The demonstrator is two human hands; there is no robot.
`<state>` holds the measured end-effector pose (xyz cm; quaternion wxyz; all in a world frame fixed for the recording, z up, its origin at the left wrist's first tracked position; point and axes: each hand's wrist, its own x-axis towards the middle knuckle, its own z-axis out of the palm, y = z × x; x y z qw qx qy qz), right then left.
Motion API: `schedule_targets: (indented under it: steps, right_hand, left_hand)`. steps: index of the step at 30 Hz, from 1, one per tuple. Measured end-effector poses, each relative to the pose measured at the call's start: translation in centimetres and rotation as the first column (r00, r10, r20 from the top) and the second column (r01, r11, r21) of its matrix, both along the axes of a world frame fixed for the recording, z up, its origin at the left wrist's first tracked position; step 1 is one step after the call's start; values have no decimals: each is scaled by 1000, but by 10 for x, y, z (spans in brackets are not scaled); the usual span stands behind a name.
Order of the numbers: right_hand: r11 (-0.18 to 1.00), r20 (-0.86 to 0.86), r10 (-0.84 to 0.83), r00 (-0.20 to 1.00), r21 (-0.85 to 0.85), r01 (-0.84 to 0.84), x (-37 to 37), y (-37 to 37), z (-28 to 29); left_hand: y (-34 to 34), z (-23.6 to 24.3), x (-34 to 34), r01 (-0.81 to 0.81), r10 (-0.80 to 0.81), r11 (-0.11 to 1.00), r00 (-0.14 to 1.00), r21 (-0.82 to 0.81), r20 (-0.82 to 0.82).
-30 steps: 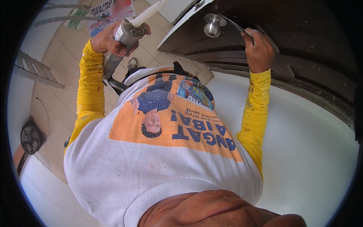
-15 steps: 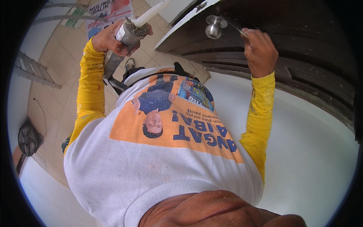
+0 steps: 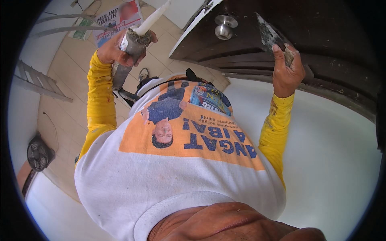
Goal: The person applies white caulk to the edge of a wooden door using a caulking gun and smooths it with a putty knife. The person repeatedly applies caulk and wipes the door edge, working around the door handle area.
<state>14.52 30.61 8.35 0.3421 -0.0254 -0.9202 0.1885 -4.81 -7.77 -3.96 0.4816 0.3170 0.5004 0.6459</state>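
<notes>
My left hand [image 3: 120, 50] is closed around a grimy grey sealant tube [image 3: 132, 46] with a long white nozzle [image 3: 152, 19] pointing up, apparently seated in a dark applicator frame. My right hand [image 3: 288, 72] grips a putty knife [image 3: 270, 34], its stained blade tilted up and leftward in front of a dark brown door [image 3: 329, 48]. The blade is just right of a round steel doorknob [image 3: 223, 31]; whether it touches the door I cannot tell.
Below the door is a white wall [image 3: 325, 156]. On the left are a metal ladder [image 3: 44, 84], a black fan [image 3: 38, 154] and a corded socket. Printed sheets [image 3: 116, 18] lie on the tiled floor [image 3: 68, 120] beyond my left hand, near curved metal bars [image 3: 72, 29].
My right hand has shifted right and down and turned, so the knife's flat face now shows. My left hand, still holding the tube, has shifted slightly down and right in the picture.
</notes>
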Motion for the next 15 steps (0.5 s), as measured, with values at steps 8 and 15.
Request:
schedule_targets:
  steps: [8, 15]
  right_hand:
    - [826, 2, 25, 1000, -563, -19, 34, 40, -54]
    - [186, -155, 161, 975, -965, -184, 22, 10, -76]
  left_hand:
    - [9, 16, 6, -18, 17, 999, 1000, -43, -16]
    - [-7, 20, 13, -121, 123, 991, 992, 59, -39]
